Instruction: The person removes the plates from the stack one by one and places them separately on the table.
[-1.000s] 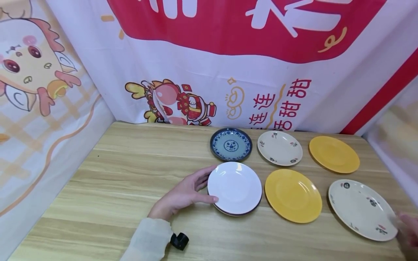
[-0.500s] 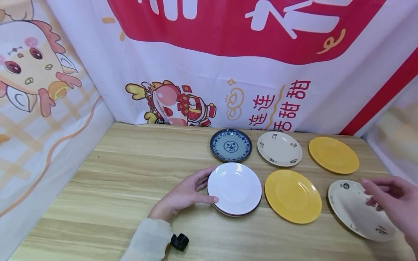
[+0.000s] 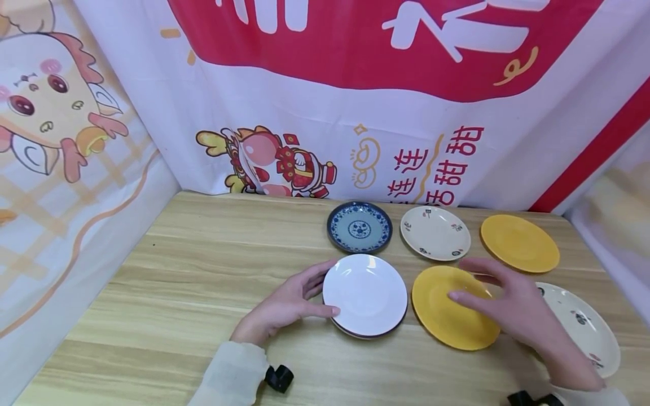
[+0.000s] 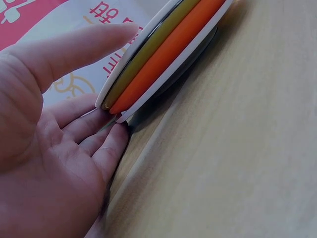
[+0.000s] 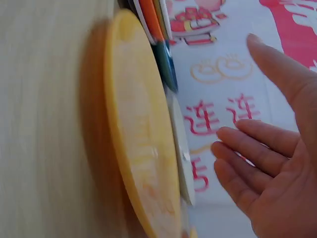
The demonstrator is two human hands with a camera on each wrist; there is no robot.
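My left hand [image 3: 286, 301] holds the left side of a stack of plates [image 3: 364, 293], thumb on the rim of the white top plate and the other fingers around the edge. From the side, the left wrist view shows olive, orange and white plates [image 4: 163, 54] layered under the top one, with a dark shape beneath. My right hand [image 3: 513, 301] hovers over the right part of a yellow plate [image 3: 442, 327], fingers spread and holding nothing. In the right wrist view that yellow plate [image 5: 141, 129] lies beside the relaxed right hand [image 5: 267, 163], with space between them.
Behind the stack lies a blue patterned plate [image 3: 359, 227]. A floral white plate [image 3: 435, 233] and another yellow plate [image 3: 519, 242] continue the back row. A larger floral plate [image 3: 584, 321] at right is partly covered by the right arm. Printed cloth [image 3: 284, 96] hangs behind the wooden table [image 3: 167, 293].
My right hand has come in from the right edge, passed over the larger floral plate, and moved left to above the yellow plate. The left hand and the stack stay in place.
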